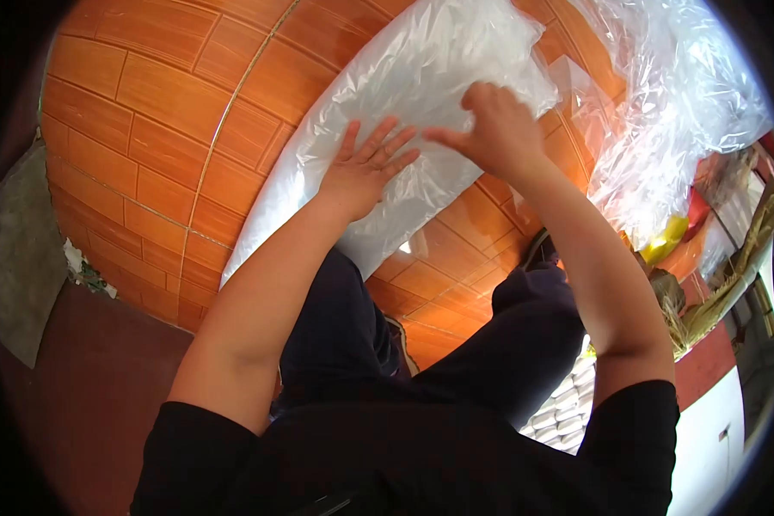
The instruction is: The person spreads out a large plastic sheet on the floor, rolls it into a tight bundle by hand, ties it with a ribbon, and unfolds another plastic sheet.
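A long sheet of clear plastic film [430, 77], looking like a flattened bag, lies across the orange tiled floor in front of me. My left hand [361, 172] rests on its middle with the fingers spread. To the right, my right hand [494, 129] is over the plastic near its right edge, thumb stretched toward the left hand and fingers curled and slightly blurred. Nothing shows between the fingers of either hand. The lower end of the plastic reaches down to my dark trouser leg [335, 301].
A heap of crumpled clear plastic [662, 103] lies at the upper right, with a yellow item [665, 241] and red pieces below it. Orange brick-pattern tiles [163, 95] cover the floor. A dark red floor area [103, 370] and a grey slab [17, 258] are at the left.
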A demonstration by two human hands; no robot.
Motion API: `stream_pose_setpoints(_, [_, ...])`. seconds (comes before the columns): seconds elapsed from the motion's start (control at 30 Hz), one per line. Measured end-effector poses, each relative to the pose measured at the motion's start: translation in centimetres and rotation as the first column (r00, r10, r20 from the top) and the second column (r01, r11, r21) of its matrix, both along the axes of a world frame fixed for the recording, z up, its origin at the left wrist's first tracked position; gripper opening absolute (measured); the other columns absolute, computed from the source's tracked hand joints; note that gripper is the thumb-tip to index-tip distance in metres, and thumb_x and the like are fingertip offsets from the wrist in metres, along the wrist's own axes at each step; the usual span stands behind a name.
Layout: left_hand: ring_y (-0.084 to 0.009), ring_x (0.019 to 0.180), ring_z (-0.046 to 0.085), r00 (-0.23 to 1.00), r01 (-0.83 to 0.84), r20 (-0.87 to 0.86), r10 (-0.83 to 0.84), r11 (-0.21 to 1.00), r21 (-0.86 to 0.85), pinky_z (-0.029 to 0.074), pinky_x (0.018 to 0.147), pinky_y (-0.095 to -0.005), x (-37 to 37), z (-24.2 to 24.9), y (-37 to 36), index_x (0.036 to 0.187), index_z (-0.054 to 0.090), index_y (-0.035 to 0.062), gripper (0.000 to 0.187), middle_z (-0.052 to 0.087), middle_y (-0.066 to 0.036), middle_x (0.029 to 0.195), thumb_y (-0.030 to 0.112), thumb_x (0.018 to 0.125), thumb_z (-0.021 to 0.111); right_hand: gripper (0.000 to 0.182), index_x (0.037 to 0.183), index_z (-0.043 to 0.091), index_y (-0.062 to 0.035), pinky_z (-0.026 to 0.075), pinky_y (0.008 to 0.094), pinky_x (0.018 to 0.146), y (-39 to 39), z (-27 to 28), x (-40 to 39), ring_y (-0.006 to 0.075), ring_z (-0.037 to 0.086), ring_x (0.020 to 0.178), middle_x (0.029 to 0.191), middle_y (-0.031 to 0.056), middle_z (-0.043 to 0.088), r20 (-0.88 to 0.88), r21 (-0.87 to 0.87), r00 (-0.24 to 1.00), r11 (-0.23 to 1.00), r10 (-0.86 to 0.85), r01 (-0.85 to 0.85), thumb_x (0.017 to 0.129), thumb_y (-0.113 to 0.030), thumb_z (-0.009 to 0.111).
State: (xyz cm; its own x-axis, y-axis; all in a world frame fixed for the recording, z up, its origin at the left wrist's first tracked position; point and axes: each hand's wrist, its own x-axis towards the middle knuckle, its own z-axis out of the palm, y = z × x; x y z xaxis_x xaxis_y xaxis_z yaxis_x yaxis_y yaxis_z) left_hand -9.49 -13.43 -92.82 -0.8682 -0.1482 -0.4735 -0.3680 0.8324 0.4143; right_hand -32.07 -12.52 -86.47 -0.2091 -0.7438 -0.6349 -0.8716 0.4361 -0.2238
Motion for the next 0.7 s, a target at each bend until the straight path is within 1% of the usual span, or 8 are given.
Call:
stream_pose_setpoints(0.1, [-0.0242, 0.132, 0.021, 0.966, -0.097, -0.198, 0.169, 0.941, 0.325, 0.012, 0.107, -0.0483, 0.3, 2.6, -2.3, 0.123, 0.048, 0.0183, 0.054, 0.033, -0.006, 0.138, 0.018, 0.072, 0.067, 0.082, 0.109, 0.047, -0.0001, 0.043, 0.0391, 0.086, -1.1, -4.3, 0.9, 0.0313, 0.045, 0.111, 0.114, 0.0166, 0.050, -0.007, 0.178, 1.000, 0.984, 0.030, -0.029, 0.054, -0.054, 0.076])
stream_pose_setpoints(0.2, [-0.0305, 0.096, 0.052, 0.622, -0.680, -0.385, 0.682, 0.714, 0.167, 0.040, 0.080, -0.0407, 4.7, 3.1, -4.7, 0.093, 0.058, 0.0048, 0.025, 0.058, -0.014, 0.099, 0.018, 0.073, 0.062, 0.088, 0.113, 0.044, 0.0013, 0.043, 0.0376, 0.088, -1.2, -5.0, 2.1, 0.0301, 0.044, 0.113, 0.119, 0.0160, 0.048, -0.082, 0.264, 0.996, 0.964, 0.045, -0.022, 0.052, -0.052, 0.078])
stream_pose_setpoints(0.27, [-0.0343, 0.103, 0.049, 0.332, -0.940, 0.218, 0.918, 0.302, 0.160, 0.039, 0.084, -0.0392, 8.9, 1.7, -5.9, 0.093, 0.057, -0.0002, 0.039, 0.058, -0.018, 0.101, 0.038, 0.084, 0.053, 0.092, 0.116, 0.043, 0.0015, 0.044, 0.0357, 0.087, -1.7, -4.9, 2.2, 0.0274, 0.045, 0.112, 0.119, 0.0145, 0.049, -0.120, 0.290, 0.991, 0.957, 0.064, -0.026, 0.051, -0.052, 0.078])
stream_pose_setpoints(0.3, [-0.0322, 0.110, 0.048, 0.181, -0.981, 0.508, 0.842, 0.119, 0.152, 0.037, 0.089, -0.0373, 11.8, -1.0, -5.4, 0.105, 0.056, -0.0022, 0.064, 0.055, -0.020, 0.112, 0.056, 0.087, 0.038, 0.092, 0.117, 0.043, 0.0013, 0.043, 0.0361, 0.088, -1.6, -4.8, 2.6, 0.0275, 0.045, 0.112, 0.119, 0.0145, 0.048, -0.146, 0.303, 0.988, 0.953, 0.046, 0.000, 0.051, -0.052, 0.079])
stream_pose_setpoints(0.4, [-0.0292, 0.115, 0.046, 0.116, -0.981, 0.665, 0.738, -0.018, 0.192, 0.037, 0.092, -0.0343, 12.5, -0.6, -5.6, 0.116, 0.052, -0.0035, 0.080, 0.051, -0.020, 0.121, 0.066, 0.084, 0.029, 0.094, 0.120, 0.042, 0.0005, 0.043, 0.0374, 0.089, -2.4, -5.2, 3.4, 0.0276, 0.044, 0.114, 0.121, 0.0142, 0.047, -0.200, 0.305, 0.980, 0.951, 0.002, 0.060, 0.050, -0.050, 0.079])
stream_pose_setpoints(0.53, [-0.0255, 0.114, 0.047, 0.137, -0.971, 0.781, 0.609, -0.074, 0.228, 0.036, 0.094, -0.0332, 10.8, 1.4, -5.7, 0.117, 0.052, -0.0042, 0.086, 0.051, -0.020, 0.120, 0.071, 0.075, 0.043, 0.095, 0.123, 0.040, -0.0009, 0.042, 0.0395, 0.089, -2.5, -4.9, 4.0, 0.0271, 0.042, 0.116, 0.123, 0.0130, 0.046, -0.232, 0.357, 0.973, 0.929, -0.014, 0.099, 0.051, -0.047, 0.080])
stream_pose_setpoints(0.67, [-0.0293, 0.114, 0.046, 0.300, -0.937, 0.746, 0.594, 0.037, 0.348, 0.037, 0.094, -0.0358, 10.4, 4.2, -3.2, 0.112, 0.058, 0.0020, 0.076, 0.048, -0.022, 0.121, 0.061, 0.064, 0.065, 0.097, 0.124, 0.038, -0.0015, 0.042, 0.0379, 0.091, -2.6, -4.4, 4.3, 0.0280, 0.041, 0.119, 0.125, 0.0107, 0.045, -0.251, 0.355, 0.968, 0.929, -0.015, 0.107, 0.050, -0.048, 0.080])
stream_pose_setpoints(0.7, [-0.0320, 0.115, 0.044, 0.410, -0.911, 0.615, 0.674, 0.275, 0.307, 0.036, 0.095, -0.0375, 10.3, 4.7, -1.8, 0.110, 0.059, 0.0045, 0.072, 0.045, -0.024, 0.123, 0.058, 0.063, 0.067, 0.096, 0.125, 0.038, -0.0019, 0.041, 0.0387, 0.091, -2.4, -4.5, 4.3, 0.0277, 0.040, 0.119, 0.126, 0.0107, 0.044, -0.258, 0.346, 0.966, 0.933, -0.009, 0.101, 0.051, -0.047, 0.079])
